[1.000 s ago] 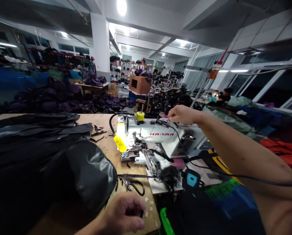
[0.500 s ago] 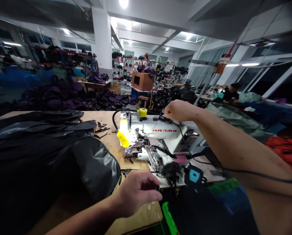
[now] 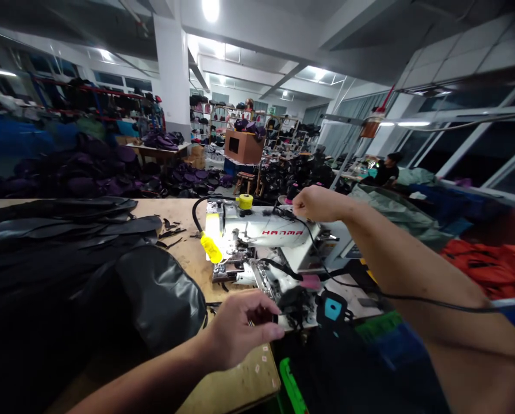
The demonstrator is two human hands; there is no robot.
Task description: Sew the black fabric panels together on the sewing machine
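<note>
L hand [image 3: 240,328]: pinched shut on small dark piece [image 3: 276,318], near table's [image 3: 235,385] front edge, by machine bed.
R hand [image 3: 315,202]: clenched atop sewing machine [image 3: 266,236]; contents unclear.
Handling: prob. light, soft; pinch its edge.
Count: 1 sewing machine, 1 small dark piece; white tags [image 3: 261,359] too small to count.

A wide workshop hall under a white beamed ceiling, lit by bright ceiling lamps [image 3: 210,8]. A white pillar [image 3: 173,69] stands far left of centre. Dark windows [image 3: 468,155] line the right wall. Far back stand crowded shelves [image 3: 216,118], a cardboard box [image 3: 243,146] and a wooden stool [image 3: 244,183]. On the left, purple heaps [image 3: 89,172] cover the floor beside a wooden table [image 3: 160,150].
</note>
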